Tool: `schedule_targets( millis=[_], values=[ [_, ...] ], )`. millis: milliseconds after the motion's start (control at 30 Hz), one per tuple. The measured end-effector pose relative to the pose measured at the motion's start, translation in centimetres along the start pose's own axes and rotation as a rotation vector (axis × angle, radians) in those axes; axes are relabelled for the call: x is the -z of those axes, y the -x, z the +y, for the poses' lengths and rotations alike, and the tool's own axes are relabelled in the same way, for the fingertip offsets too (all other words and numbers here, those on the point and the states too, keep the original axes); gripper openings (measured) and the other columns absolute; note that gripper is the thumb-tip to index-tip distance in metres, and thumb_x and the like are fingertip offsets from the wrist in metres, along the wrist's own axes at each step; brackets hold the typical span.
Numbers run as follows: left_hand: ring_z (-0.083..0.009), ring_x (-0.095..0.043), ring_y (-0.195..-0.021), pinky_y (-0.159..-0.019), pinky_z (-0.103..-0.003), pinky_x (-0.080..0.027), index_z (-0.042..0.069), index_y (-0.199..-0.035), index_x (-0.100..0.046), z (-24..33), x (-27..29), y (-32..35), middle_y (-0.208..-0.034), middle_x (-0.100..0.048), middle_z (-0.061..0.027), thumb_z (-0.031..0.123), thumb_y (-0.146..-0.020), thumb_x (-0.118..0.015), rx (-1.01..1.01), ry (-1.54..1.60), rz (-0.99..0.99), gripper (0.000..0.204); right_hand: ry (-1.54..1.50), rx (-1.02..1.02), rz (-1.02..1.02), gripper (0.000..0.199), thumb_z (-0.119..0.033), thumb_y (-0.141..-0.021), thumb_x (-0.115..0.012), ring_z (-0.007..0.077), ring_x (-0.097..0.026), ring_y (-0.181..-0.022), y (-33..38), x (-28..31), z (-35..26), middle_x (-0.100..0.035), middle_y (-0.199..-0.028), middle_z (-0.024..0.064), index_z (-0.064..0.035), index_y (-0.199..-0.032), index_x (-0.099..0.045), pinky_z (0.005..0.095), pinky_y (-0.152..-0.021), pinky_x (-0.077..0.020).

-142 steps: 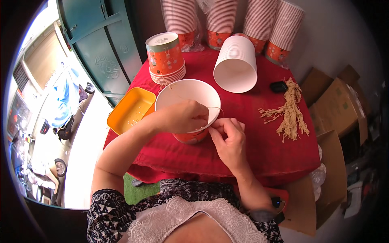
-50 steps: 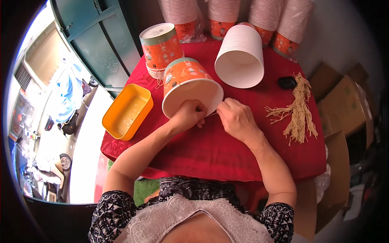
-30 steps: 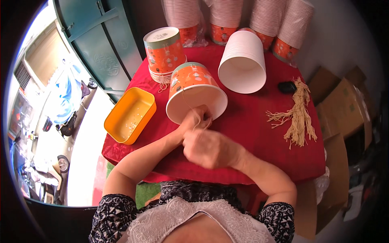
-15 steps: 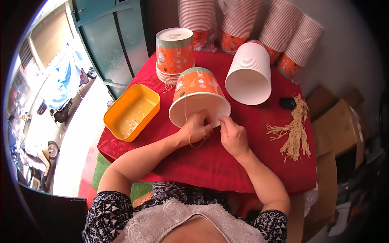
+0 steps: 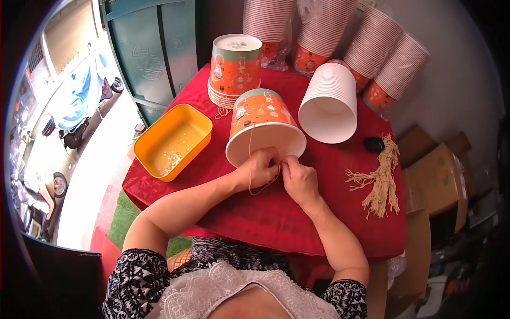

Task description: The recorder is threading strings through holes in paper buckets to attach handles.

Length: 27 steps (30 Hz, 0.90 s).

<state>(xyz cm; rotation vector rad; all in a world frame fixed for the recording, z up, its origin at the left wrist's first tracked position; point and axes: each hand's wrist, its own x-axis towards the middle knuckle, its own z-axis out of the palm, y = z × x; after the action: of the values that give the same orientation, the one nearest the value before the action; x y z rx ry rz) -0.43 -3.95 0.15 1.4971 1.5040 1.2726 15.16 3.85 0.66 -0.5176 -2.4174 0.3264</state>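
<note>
An orange paper bucket (image 5: pixel 264 110) with a white inside and a grey-green base lies tilted on the table, its mouth toward me. A thin beige cord (image 5: pixel 250 154) hangs from its upper rim and loops below my left hand to my fingers. My left hand (image 5: pixel 262 167) is closed at the mouth's near edge, fingers curled partly inside and pinching the cord. Beside it, my right hand (image 5: pixel 299 179) pinches at the same edge, its fingertips meeting the left ones where the cord runs up. The exact grip between the fingertips is hidden.
On the red-clothed table (image 5: pixel 324 218) are a yellow tray (image 5: pixel 201 139) with small white bits, an upturned bucket stack (image 5: pixel 236 69), a stack lying sideways (image 5: pixel 330 101), a cord bundle (image 5: pixel 383 181) and a small black object (image 5: pixel 374 143). Wrapped stacks (image 5: pixel 373 42) stand behind; cardboard boxes (image 5: pixel 433 178) lie right.
My right hand has moved slightly left along the rim, so its fingertips now meet my left hand's. The left hand and the bucket keep nearly the same pose; the whole view has shifted a little.
</note>
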Motion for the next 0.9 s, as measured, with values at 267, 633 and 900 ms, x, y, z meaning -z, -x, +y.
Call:
schedule_targets(
  millis=[267, 633, 900],
  values=[
    [-0.0154, -0.059, -0.053, -0.046, -0.029, -0.049, -0.003, -0.088, -0.058, 1.8, 0.5, -0.5, -0.066, -0.060, -0.0084, 0.005, -0.090, -0.058, 0.097, -0.074, -0.003, 0.008, 0.042, -0.036, -0.023, 0.007, -0.007, -0.092, -0.057, 0.0404, -0.065, -0.065, 0.2, -0.7, 0.4, -0.064, -0.071, 0.0215, -0.0018, -0.092, -0.051, 0.0496, -0.055, -0.0498],
    [-0.0166, -0.056, -0.050, -0.043, -0.030, -0.044, -0.005, -0.088, -0.058, 2.2, 0.9, -0.6, -0.063, -0.060, -0.0099, 0.004, -0.087, -0.054, 0.296, 0.071, 0.005, 0.010, -0.074, 0.007, 0.049, 0.012, -0.010, -0.092, -0.057, 0.0385, -0.063, -0.055, 0.6, -0.9, -0.1, -0.061, -0.060, 0.0205, -0.0010, -0.086, -0.052, 0.0471, -0.049, -0.0496],
    [-0.0147, -0.058, -0.056, -0.049, -0.030, -0.046, -0.005, -0.082, -0.059, 2.7, 1.0, -0.2, -0.066, -0.061, -0.0092, 0.003, -0.080, -0.061, 0.230, 0.038, 0.016, 0.008, -0.120, -0.006, 0.154, 0.007, -0.008, -0.090, -0.060, 0.0382, -0.063, -0.065, 0.2, 0.1, -0.2, -0.062, -0.077, 0.0177, -0.0022, -0.088, -0.057, 0.0451, -0.055, -0.0512]
  ],
)
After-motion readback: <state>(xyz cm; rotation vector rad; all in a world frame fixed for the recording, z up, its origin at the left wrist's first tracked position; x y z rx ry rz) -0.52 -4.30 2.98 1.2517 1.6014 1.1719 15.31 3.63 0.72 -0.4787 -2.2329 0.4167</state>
